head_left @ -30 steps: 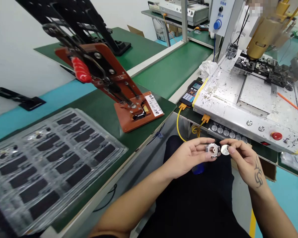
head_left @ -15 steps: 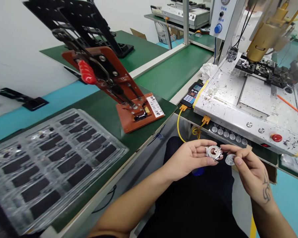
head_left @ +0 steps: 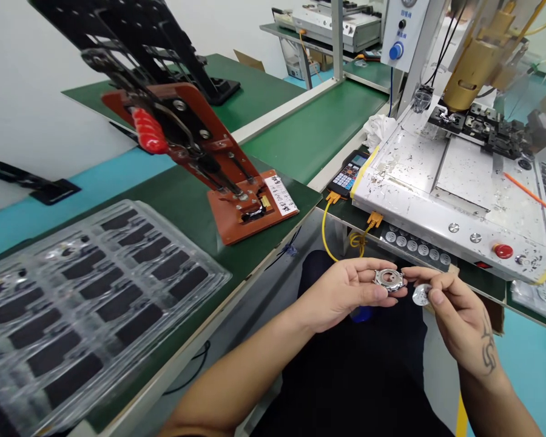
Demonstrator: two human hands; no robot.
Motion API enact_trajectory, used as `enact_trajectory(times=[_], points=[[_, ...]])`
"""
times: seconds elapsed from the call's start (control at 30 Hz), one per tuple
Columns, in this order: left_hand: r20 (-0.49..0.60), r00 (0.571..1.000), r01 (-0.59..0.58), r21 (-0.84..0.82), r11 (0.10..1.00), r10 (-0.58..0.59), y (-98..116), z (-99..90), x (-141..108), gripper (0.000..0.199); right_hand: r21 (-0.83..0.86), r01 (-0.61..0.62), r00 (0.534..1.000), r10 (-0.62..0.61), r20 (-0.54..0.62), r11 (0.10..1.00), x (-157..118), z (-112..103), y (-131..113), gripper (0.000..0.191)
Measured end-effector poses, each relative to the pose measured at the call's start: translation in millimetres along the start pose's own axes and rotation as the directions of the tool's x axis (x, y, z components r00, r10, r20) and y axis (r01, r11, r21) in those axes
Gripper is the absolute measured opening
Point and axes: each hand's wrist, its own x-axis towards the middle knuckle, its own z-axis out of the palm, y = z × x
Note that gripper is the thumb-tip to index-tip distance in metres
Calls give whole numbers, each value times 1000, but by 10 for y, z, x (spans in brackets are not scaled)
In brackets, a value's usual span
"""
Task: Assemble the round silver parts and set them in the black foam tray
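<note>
Green-topped bench [head_left: 182, 188] runs off to the left of the white machine [head_left: 421, 170], with a green belt [head_left: 318, 133] behind the bench, also left of the machine. Your two hands are in front of the machine, low, over your lap.

Left hand [head_left: 339, 294]: fingers and thumb closed round a metal watch case [head_left: 395, 283], ring-shaped, opening up. Right hand [head_left: 455, 300]: thumb and fingertips pinch a thin round disc [head_left: 421, 295], just beside the case on the side away from the left palm. Right index tip is right by the case; can't tell if it touches.

Progress, my judgement: both parts are in hand, that bit's done. Case and disc are apart, so nothing is joined yet; that's what's left open between them. Looks like an early to middle stage.

Rest, fast: clear pocket tray [head_left: 204, 258] far left of the machine, most pockets dark-bottomed, shiny parts [head_left: 68, 249] in a couple at its far-left end. Red-brown toggle press [head_left: 227, 145] left of the machine, its red handle [head_left: 149, 132] raised. Keypad controller [head_left: 346, 175] just left of the machine; strip of round discs [head_left: 412, 244] under its front edge. On it, a shiny piece [head_left: 446, 115] sits in a black fixture [head_left: 477, 126] by the gold cylinder [head_left: 471, 79].
</note>
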Motion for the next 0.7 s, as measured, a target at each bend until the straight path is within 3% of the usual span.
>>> enact_trajectory(times=[0.43, 0.7], points=[[-4, 1000, -29, 51, 998, 30, -42, -33, 29, 57, -20, -2, 1000, 2, -8, 1000, 98, -33, 83, 22], [-64, 993, -91, 161, 983, 103, -163, -132, 83, 46, -121, -66, 994, 75, 74, 990, 288, 32, 62, 27]])
